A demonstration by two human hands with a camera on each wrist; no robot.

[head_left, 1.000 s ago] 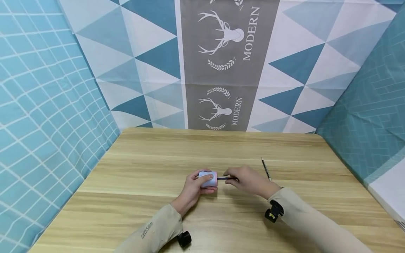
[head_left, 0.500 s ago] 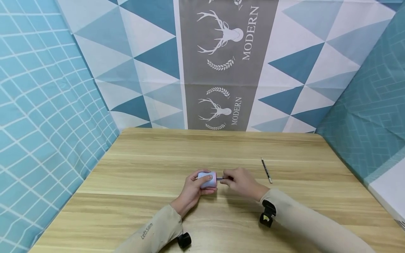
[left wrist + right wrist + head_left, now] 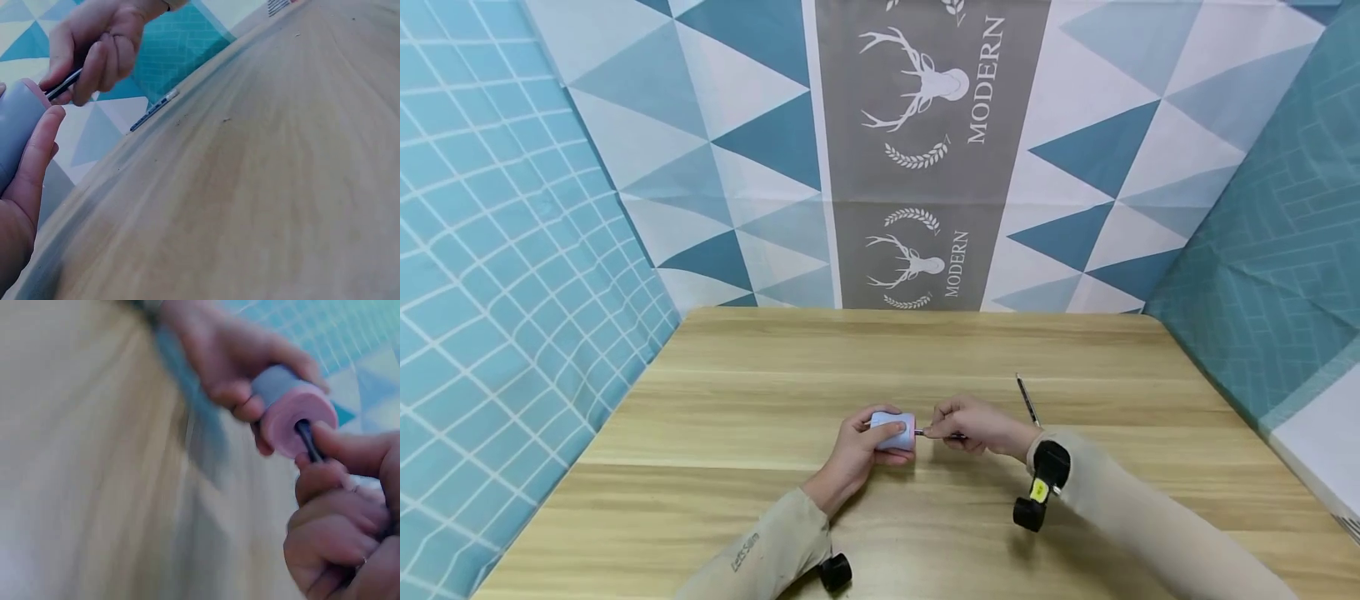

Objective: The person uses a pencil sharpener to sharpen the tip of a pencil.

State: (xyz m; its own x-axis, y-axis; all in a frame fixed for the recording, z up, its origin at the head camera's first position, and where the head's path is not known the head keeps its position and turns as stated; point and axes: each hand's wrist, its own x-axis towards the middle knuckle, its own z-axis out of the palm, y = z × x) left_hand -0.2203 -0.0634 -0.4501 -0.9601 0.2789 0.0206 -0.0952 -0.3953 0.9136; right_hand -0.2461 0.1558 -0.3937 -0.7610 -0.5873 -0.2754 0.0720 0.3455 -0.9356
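My left hand (image 3: 852, 446) grips a pale blue pencil sharpener (image 3: 887, 431) with a pink end, its thumb lying across the side. The sharpener lies sideways in the hand, its pink face toward my right hand (image 3: 979, 423). In the right wrist view a dark pencil (image 3: 309, 441) enters the round hole in that pink face. My right thumb and forefinger pinch the pencil close to the hole, with the other fingers curled below. The pencil's tip is hidden inside the sharpener. A second dark, patterned pencil (image 3: 1027, 398) lies on the table behind my right wrist.
The wooden table (image 3: 760, 375) stretches out around both hands. Patterned cloth (image 3: 760, 167) hangs behind it, with blue tiled cloth (image 3: 512, 275) at the left. A white flat-topped object (image 3: 1322, 442) stands at the right edge. Small crumbs (image 3: 226, 119) dot the tabletop.
My right hand slid along the pencil toward the sharpener, then rolled over, swinging its wrist camera round. The left hand keeps its hold on the sharpener and has barely moved.
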